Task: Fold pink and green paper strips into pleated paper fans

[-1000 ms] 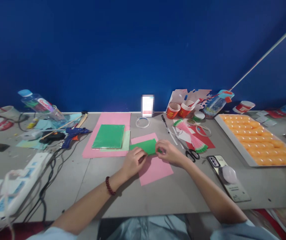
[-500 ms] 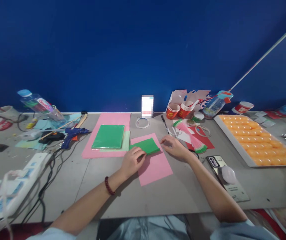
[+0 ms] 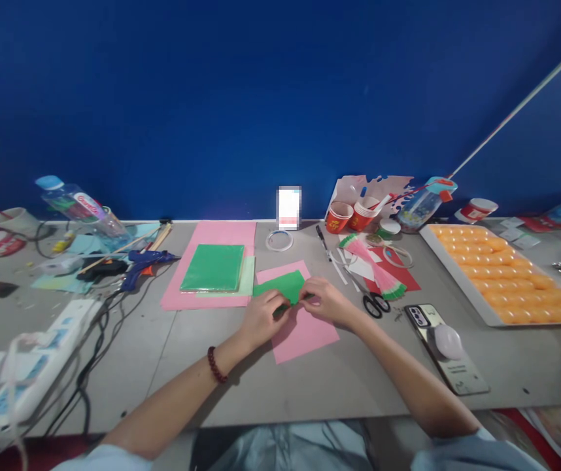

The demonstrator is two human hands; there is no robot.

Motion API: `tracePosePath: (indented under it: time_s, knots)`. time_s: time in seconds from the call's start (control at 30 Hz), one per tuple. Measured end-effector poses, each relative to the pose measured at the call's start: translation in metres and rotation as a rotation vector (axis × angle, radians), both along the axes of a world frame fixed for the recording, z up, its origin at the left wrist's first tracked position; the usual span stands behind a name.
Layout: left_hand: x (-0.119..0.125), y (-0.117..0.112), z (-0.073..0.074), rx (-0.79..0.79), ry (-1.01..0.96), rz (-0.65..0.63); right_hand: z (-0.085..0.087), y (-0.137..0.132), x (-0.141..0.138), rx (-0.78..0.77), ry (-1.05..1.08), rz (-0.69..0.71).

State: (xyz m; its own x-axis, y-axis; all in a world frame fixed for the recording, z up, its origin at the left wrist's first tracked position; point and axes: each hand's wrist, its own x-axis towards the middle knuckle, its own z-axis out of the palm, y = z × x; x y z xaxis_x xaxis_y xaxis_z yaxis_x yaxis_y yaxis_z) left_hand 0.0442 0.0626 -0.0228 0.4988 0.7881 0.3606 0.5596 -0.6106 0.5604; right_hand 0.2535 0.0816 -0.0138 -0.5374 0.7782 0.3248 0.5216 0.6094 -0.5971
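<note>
A piece of green paper (image 3: 283,284) lies over a pink sheet (image 3: 305,337) in front of me. My left hand (image 3: 262,318) is closed at the green paper's near edge, thumb and fingers pinched together. On the right part of that same edge, my right hand (image 3: 323,299) pinches the paper too, its fingertips close to the left hand's. The fingers hide part of the near edge. Left of my hands, a wrapped stack of green paper (image 3: 212,267) rests on a larger pink sheet (image 3: 172,300).
Scissors (image 3: 376,304) and a phone (image 3: 450,353) lie to the right, before a tray of orange balls (image 3: 510,278). Paper cups (image 3: 340,217) stand behind. A roll of tape (image 3: 279,241) is at the back. On the left are a glue gun (image 3: 143,265) and a power strip (image 3: 40,363).
My right hand has moved left and nearer to me, from the green paper's right end to its near edge beside my left hand. The scissors' handles have come into view.
</note>
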Motion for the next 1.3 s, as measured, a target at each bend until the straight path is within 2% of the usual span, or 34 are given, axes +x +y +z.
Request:
tracePosePath:
  time_s: [0.17, 0.5, 0.77, 1.3]
  knots:
    - [0.003, -0.001, 0.002, -0.068, -0.020, 0.018, 0.004, -0.003, -0.004, 0.026, -0.032, -0.005]
    - [0.005, -0.002, 0.004, -0.110, -0.059, 0.084, 0.000, -0.003, -0.003, 0.001, -0.021, -0.009]
    - [0.003, -0.001, 0.005, -0.061, -0.017, 0.103, 0.007, -0.001, 0.002, -0.020, 0.018, -0.036]
    - [-0.007, 0.009, 0.000, 0.021, 0.039, 0.125, 0.014, 0.014, 0.035, 0.000, 0.020, -0.154]
